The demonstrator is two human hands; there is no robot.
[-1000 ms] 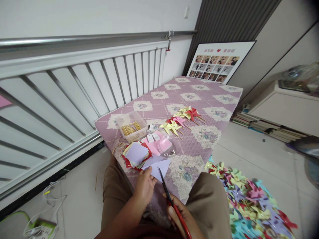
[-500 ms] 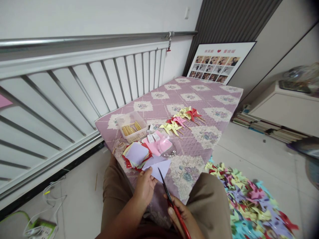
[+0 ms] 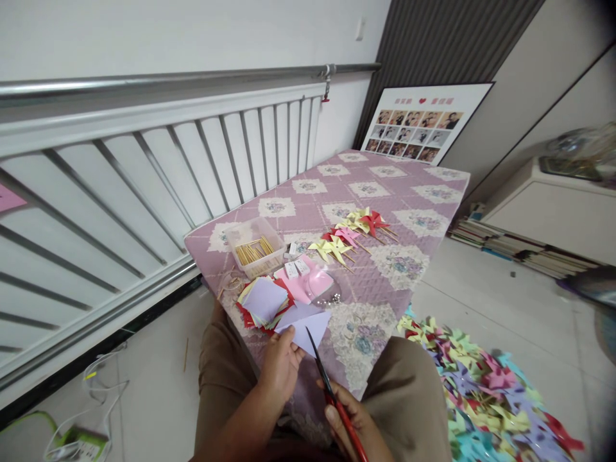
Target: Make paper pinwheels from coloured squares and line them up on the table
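Note:
Between the thumb and fingers of my left hand (image 3: pixel 282 362) is a lilac sheet of paper (image 3: pixel 302 316), pinched at its lower left edge. My right hand (image 3: pixel 353 410) is wrapped around the red handles of a pair of scissors (image 3: pixel 332 391). The dark blades lie across the right part of the sheet, and they look nearly closed. Beyond my left hand lies a stack of coloured paper squares (image 3: pixel 264 301), lilac on top. A clear plastic tub (image 3: pixel 255 247) of short wooden sticks stands behind the stack.
Several paper pinwheels (image 3: pixel 353 234) on sticks lie on the table's floral cloth (image 3: pixel 409 263). Small white boxes (image 3: pixel 297 267) and shiny pins (image 3: pixel 333 298) sit near the paper. Many pinwheels are heaped on the floor (image 3: pixel 491 398) at right. A white radiator (image 3: pixel 158 186) runs along the left.
Both hands, the lilac paper and the scissors stay almost in place. The view has shifted very slightly.

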